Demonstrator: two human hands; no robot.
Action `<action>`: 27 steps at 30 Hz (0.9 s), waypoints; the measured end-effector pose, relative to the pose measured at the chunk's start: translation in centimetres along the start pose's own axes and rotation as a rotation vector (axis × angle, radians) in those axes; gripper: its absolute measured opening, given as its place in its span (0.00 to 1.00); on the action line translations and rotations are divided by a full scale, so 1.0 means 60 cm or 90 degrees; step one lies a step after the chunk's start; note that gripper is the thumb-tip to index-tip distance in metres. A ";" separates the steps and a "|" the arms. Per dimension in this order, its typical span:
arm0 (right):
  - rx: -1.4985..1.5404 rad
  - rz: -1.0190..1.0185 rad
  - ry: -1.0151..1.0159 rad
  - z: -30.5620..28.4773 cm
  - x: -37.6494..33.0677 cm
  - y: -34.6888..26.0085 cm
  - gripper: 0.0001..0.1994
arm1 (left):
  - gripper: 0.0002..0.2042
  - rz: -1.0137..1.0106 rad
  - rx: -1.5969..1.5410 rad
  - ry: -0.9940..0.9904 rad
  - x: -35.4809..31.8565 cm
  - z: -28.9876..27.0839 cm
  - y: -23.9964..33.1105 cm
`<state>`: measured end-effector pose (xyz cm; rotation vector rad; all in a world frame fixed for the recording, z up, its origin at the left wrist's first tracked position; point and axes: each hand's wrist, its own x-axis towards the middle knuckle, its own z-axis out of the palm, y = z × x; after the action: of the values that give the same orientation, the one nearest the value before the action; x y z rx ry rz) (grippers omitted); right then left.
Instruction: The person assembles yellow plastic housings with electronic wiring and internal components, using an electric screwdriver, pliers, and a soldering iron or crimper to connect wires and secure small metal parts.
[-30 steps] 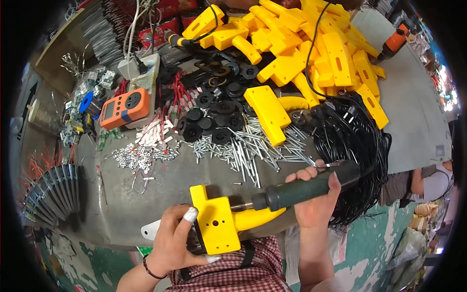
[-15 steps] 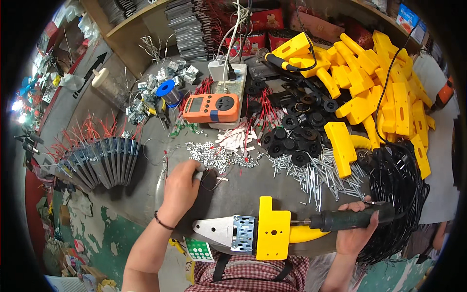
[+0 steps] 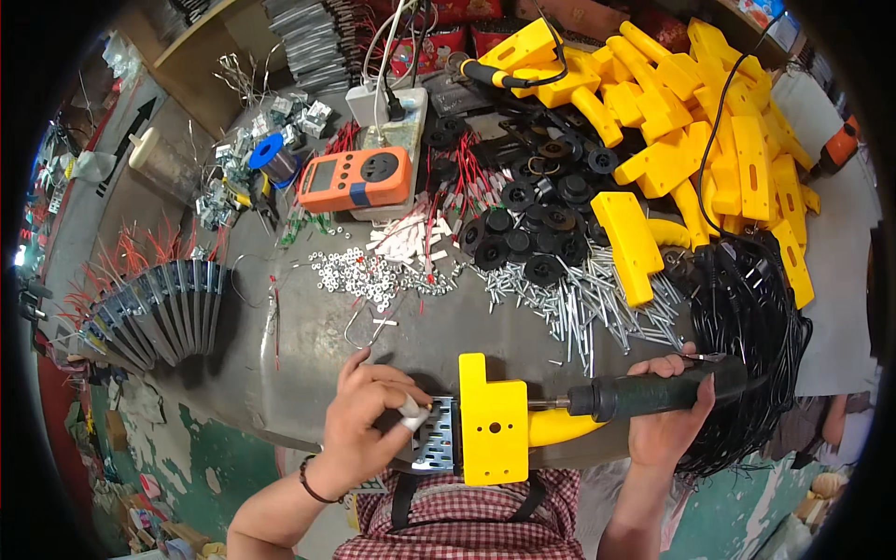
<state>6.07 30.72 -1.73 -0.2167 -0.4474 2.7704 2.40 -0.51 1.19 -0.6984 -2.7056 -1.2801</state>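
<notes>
In front of me lies a yellow plastic housing (image 3: 495, 420) with a curved handle (image 3: 565, 427). A perforated metal bracket (image 3: 439, 450) joins its left side. My left hand (image 3: 369, 420), with pale covers on its fingertips, is closed in a pinch at the bracket's upper left. Whatever sits between those fingertips is too small to name, and the hand hides the pointed silver plate. My right hand (image 3: 665, 425) is wrapped round a dark electric screwdriver (image 3: 635, 394). The screwdriver lies level above the handle, its bit (image 3: 548, 405) reaching the housing's right side.
Small nuts (image 3: 355, 278) lie beyond my left hand, with long screws (image 3: 569, 317) to their right. Black round parts (image 3: 544, 271), yellow housings (image 3: 751, 168) and black cables (image 3: 751, 327) crowd the right. An orange meter (image 3: 322, 198) stands behind; wired metal elements (image 3: 154, 313) fan out left.
My left hand has left the nuts and come back toward me to the bracket, fingers pinched. The screwdriver is still in my right hand. The whole view has shifted slightly.
</notes>
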 end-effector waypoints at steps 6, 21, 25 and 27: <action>-0.019 -0.009 0.017 0.006 -0.001 -0.002 0.20 | 0.10 -0.034 -0.039 0.016 0.001 0.018 0.004; 0.014 0.006 -0.024 0.007 0.003 0.003 0.20 | 0.08 -0.031 -0.069 0.013 0.000 0.020 -0.002; -0.015 -0.002 -0.016 0.016 0.003 0.002 0.21 | 0.12 -0.022 -0.054 0.013 0.008 0.014 0.005; -0.017 0.000 -0.025 0.016 0.004 0.001 0.21 | 0.14 -0.020 -0.036 0.002 0.014 0.011 0.007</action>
<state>5.62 30.47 -0.85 -0.1684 -0.4943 2.7742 1.93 0.52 1.26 -0.6613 -2.6985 -1.3677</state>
